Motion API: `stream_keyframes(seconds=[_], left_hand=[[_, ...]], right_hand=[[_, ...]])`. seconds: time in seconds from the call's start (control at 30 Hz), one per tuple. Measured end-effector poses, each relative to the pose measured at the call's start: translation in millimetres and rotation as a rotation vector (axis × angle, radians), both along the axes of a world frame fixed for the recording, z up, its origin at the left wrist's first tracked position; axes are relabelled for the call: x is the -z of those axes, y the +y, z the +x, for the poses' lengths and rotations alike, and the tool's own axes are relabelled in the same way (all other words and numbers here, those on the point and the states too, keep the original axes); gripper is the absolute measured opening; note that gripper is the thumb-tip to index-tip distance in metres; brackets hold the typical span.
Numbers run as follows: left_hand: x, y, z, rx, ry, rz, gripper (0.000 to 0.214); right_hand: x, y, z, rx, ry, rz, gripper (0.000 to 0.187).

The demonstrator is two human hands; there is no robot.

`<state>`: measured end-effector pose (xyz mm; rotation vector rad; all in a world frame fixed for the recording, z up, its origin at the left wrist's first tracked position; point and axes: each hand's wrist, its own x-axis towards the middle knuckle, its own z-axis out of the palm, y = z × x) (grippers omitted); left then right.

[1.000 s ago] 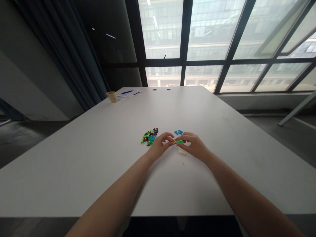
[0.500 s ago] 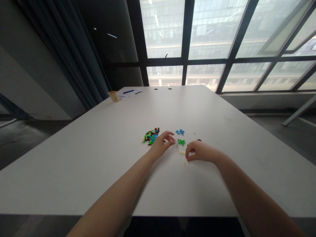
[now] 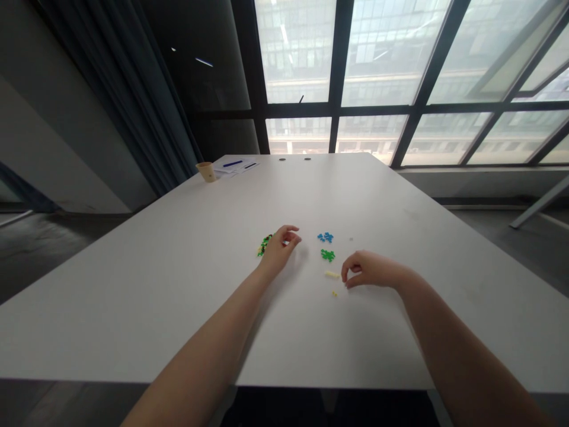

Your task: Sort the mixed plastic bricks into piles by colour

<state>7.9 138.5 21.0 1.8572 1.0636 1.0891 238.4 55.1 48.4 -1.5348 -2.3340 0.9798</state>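
Observation:
My left hand (image 3: 280, 244) hovers over the right side of a mixed pile of small coloured pieces (image 3: 263, 246), covering much of it. Its thumb and fingers are apart, and I see nothing between them. My right hand (image 3: 368, 270) is low over the table, fingers curved, thumb and index tips slightly apart with nothing visible in them. Just left of its fingertips lies a row of pale yellow pieces (image 3: 331, 274). Nearer me are tiny bright yellow pieces (image 3: 334, 293). Beyond are a cluster of green pieces (image 3: 328, 255) and a cluster of blue pieces (image 3: 326, 237).
A small pale piece (image 3: 351, 239) lies right of the blue cluster. At the far left of the white table (image 3: 146, 284) stand a paper cup (image 3: 207, 172) and papers (image 3: 242, 168) with a blue pen (image 3: 232, 163). Windows rise behind the table.
My left hand has moved left, over the mixed pile. My right hand has shifted slightly right, off the pale yellow row. Two bright yellow bits now show where one did.

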Motion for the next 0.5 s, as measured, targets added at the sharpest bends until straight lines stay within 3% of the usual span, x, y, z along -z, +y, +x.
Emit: stream_keyframes(seconds=[0.23,0.5], left_hand=[[0.3,-3.6,4.0,0.035,0.048,-0.019,0.021],[-2.6,-6.0,4.8,0.045,0.059,-0.025,0.020]], right_hand=[[6.6,-3.2,-22.6,-0.032,-0.008,0.027,0.007],[4.0,-2.3,-22.2,0.001,-0.066,0.023,0.013]])
